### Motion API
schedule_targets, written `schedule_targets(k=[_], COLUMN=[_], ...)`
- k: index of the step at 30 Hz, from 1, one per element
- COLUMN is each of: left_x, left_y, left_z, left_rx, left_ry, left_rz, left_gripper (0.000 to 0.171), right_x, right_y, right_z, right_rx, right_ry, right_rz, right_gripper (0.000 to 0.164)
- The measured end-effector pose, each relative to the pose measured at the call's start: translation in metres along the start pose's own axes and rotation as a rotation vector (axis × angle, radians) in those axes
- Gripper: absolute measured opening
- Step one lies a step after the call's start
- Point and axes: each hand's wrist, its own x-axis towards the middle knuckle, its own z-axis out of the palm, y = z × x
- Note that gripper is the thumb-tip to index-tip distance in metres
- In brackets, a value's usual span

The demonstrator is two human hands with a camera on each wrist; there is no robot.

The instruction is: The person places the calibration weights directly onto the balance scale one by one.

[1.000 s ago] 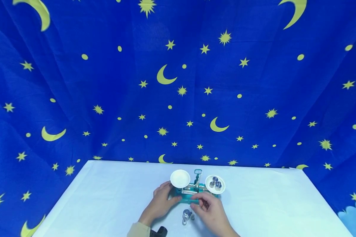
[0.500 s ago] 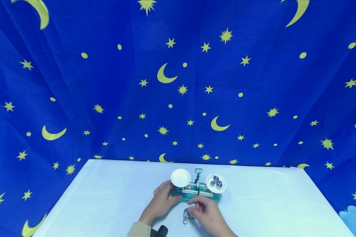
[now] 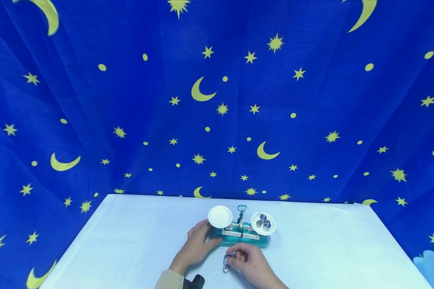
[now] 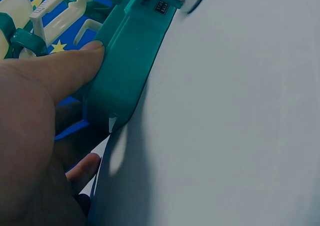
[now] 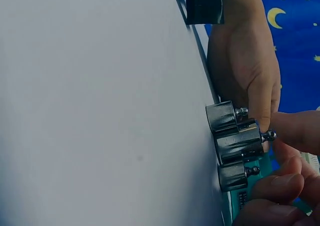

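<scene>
A teal balance scale (image 3: 243, 241) with two white pans stands on the table. My left hand (image 3: 196, 248) holds the left end of its base, thumb on the teal edge (image 4: 120, 75). The left pan (image 3: 220, 217) is bare; the right pan (image 3: 255, 220) carries three shiny metal weights (image 3: 263, 222). In front of the scale stand three more knobbed weights, a large one (image 5: 239, 143) between two smaller ones. My right hand (image 3: 254, 263) is over them, its index finger (image 5: 300, 130) close by the large weight's knob and its thumb apart from it.
White cloth (image 3: 322, 249) covers the table. A blue curtain (image 3: 217, 120) with yellow moons and stars hangs behind it. A black device (image 3: 194, 282) lies by the left wrist, below a beige sleeve (image 3: 169, 280).
My right hand has moved down and slightly left from the scale's front to the loose weights, partly covering them in the head view. My left hand has stayed on the base.
</scene>
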Motion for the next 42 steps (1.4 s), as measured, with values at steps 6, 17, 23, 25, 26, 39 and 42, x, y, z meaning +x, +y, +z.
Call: schedule_targets(k=[6, 17, 23, 25, 26, 39, 42], left_x=[-0.0001, -0.0007, -0.0005, -0.0005, -0.0005, 0.0001, -0.0001], left_y=[-0.0011, -0.0018, -0.0017, -0.0012, -0.0010, -0.0006, -0.0008], left_z=[0.0004, 0.0006, 0.0006, 0.0005, 0.0004, 0.0013, 0.0012], left_rx=[-0.002, -0.008, -0.003, -0.002, -0.002, -0.007, -0.008], left_ry=[0.000, 0.003, 0.004, 0.005, 0.005, 0.011, 0.013], left_rz=[0.002, 0.008, 0.007, 0.007, 0.007, 0.013, 0.014], left_gripper=[0.072, 0.072, 0.072, 0.072, 0.072, 0.071, 0.071], right_x=[-0.0001, 0.0005, 0.0014, 0.0016, 0.0016, 0.0019, 0.0020], right_y=[0.0018, 0.0047, 0.0061, 0.0067, 0.0070, 0.0086, 0.0086], right_z=[0.0012, 0.0020, 0.0012, 0.0011, 0.0012, 0.0001, 0.0001], right_rx=[-0.002, -0.014, -0.026, -0.029, -0.029, -0.020, -0.011], right_ry=[-0.006, -0.004, -0.008, -0.005, -0.003, 0.003, -0.001], right_rz=[0.008, 0.014, 0.013, 0.011, 0.010, 0.021, 0.020], right_gripper=[0.019, 0.012, 0.013, 0.013, 0.013, 0.014, 0.014])
